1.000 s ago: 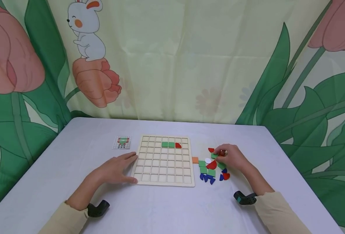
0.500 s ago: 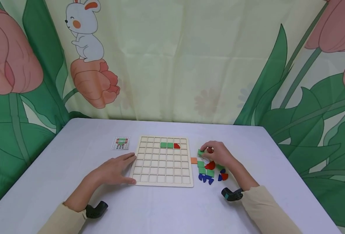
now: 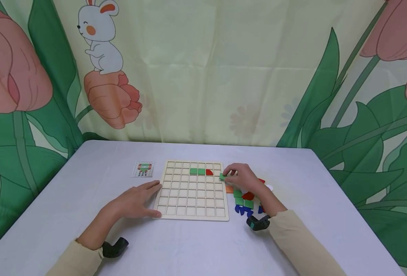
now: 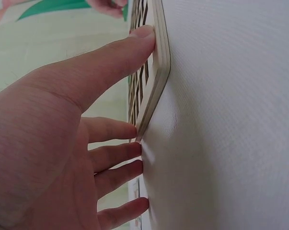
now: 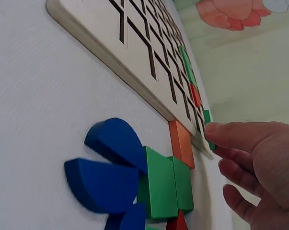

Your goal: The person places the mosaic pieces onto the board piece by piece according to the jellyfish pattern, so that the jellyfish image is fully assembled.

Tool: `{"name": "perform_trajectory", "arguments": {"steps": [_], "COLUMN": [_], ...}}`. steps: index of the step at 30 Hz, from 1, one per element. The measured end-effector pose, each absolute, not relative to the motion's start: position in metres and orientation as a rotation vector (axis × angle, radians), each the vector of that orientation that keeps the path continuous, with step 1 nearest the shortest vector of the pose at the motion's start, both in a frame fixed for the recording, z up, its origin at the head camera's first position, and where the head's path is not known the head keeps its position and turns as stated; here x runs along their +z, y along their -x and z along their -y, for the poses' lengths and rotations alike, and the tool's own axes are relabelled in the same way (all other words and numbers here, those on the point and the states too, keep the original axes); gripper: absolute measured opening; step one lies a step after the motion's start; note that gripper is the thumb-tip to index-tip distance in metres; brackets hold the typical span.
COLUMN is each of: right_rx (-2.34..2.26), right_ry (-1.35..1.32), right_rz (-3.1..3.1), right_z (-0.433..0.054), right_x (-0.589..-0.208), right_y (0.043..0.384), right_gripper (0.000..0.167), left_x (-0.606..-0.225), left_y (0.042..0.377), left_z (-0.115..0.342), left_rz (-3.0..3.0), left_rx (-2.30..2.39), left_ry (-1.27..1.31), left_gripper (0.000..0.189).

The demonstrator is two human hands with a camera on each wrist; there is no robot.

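A pale wooden grid board lies on the table, with two green squares and a red quarter-circle piece side by side in its upper rows. My left hand rests at the board's left edge, fingers spread; in the left wrist view the thumb presses on its rim. Between thumb and fingers my right hand pinches a green square block, held over the board's right edge. In the right wrist view that green block shows past the thumb, partly hidden.
Right of the board lie loose pieces: an orange block, green squares, a red piece, several blue pieces and a white disc. My right forearm covers some. A pattern card lies left of the board.
My right hand has picked a green square out of the loose pieces and carried it left to the board's right edge. My left hand stays at the board's left edge.
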State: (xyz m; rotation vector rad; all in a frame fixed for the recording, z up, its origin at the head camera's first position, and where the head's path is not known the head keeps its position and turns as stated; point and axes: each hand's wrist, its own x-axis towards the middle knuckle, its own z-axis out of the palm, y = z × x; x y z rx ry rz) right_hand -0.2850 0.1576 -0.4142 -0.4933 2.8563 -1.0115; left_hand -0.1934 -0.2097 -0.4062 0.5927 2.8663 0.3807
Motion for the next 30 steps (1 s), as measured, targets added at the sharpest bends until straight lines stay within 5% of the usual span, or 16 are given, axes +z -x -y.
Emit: {"name": "perform_trajectory", "arguments": {"steps": [30], "right_rx": [-1.040], "right_ry": [0.583], "right_rz": [-2.837], "right_z": [-0.106], "right_x": [-0.413], "right_y": [0.296], "right_gripper": [0.015], "left_x": [-0.408], "left_y": [0.195], "left_z": [0.211], "left_rz": [-2.858], "left_rx": [0.370], "left_ry": [-0.588], "left_gripper": [0.095]}}
